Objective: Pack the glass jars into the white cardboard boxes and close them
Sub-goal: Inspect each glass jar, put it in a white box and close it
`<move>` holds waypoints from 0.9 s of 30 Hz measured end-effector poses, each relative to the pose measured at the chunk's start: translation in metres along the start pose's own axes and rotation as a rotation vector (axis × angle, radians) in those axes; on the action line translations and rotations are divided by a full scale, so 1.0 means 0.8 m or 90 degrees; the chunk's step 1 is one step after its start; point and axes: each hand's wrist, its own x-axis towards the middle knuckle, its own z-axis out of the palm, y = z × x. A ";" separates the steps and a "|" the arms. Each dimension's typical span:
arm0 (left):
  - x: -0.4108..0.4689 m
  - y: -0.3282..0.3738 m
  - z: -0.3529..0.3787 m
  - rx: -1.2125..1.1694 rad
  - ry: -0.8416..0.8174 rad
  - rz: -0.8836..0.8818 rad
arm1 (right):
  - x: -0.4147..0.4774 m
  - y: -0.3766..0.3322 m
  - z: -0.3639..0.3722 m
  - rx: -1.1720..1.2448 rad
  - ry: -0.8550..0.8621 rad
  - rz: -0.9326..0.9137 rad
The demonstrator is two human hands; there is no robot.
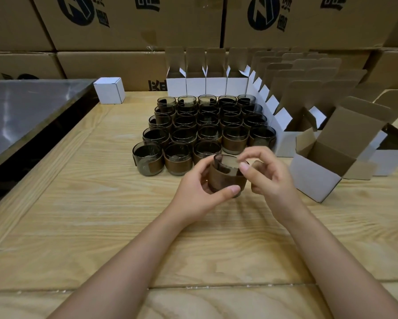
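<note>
A smoky glass jar with a brown sleeve [225, 172] is held above the wooden table [101, 215]. My left hand [200, 192] grips its side and base. My right hand [267, 176] pinches its rim with thumb and forefinger. Behind it stand several more jars [204, 127] packed in rows. An open white cardboard box [317, 171] sits just right of my hands with its lid flap raised. Further open boxes [207, 84] line the back and right of the jars. One shut white box [109, 89] stands at the back left.
Large brown shipping cartons [135, 24] are stacked along the far side. A dark shiny metal surface [27, 111] lies at the left, lower than the table edge. Bare wood stretches in front of the jars toward me.
</note>
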 end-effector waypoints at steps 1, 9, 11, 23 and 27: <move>0.000 -0.001 0.000 0.005 0.000 0.006 | 0.001 0.001 0.000 0.000 -0.003 0.032; -0.002 -0.001 0.000 0.153 -0.001 0.059 | -0.001 -0.003 0.002 -0.018 -0.058 0.115; -0.002 -0.001 0.001 0.186 -0.007 0.072 | -0.003 -0.002 0.007 -0.041 -0.033 0.125; -0.004 -0.003 0.006 0.289 -0.003 0.185 | 0.001 0.000 0.036 0.019 0.146 0.181; -0.003 -0.005 0.006 0.280 0.004 0.198 | 0.002 -0.003 0.032 0.057 0.138 0.196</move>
